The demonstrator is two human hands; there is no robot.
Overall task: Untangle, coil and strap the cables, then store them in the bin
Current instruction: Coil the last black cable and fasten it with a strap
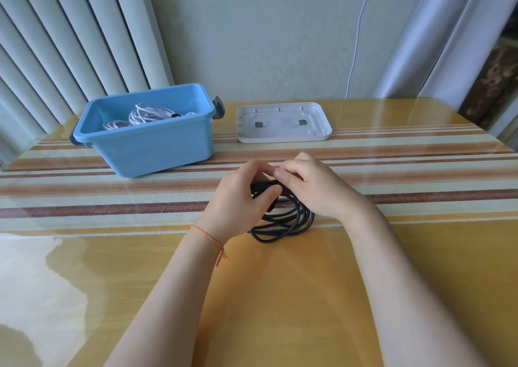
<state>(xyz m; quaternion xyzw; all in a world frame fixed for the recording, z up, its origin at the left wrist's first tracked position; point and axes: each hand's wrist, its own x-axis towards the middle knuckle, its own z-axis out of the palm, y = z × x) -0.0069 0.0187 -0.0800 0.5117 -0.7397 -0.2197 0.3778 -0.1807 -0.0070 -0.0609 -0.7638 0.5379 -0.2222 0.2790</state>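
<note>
A coiled black cable [286, 221] hangs in loops just above the striped table, held at its top by both hands. My left hand [241, 201] grips the coil's upper left, thumb across the strands. My right hand [311, 187] curls its fingers round the top of the coil, pinching there; what lies under the fingertips is hidden. The blue bin [151, 148] stands at the back left with a strapped white cable [148, 116] coiled inside it.
The bin's white lid [283, 123] lies upside down to the right of the bin. A thin white cord [357, 38] hangs down the wall behind the table. Vertical blinds [70, 44] stand at the back left, a curtain at the right.
</note>
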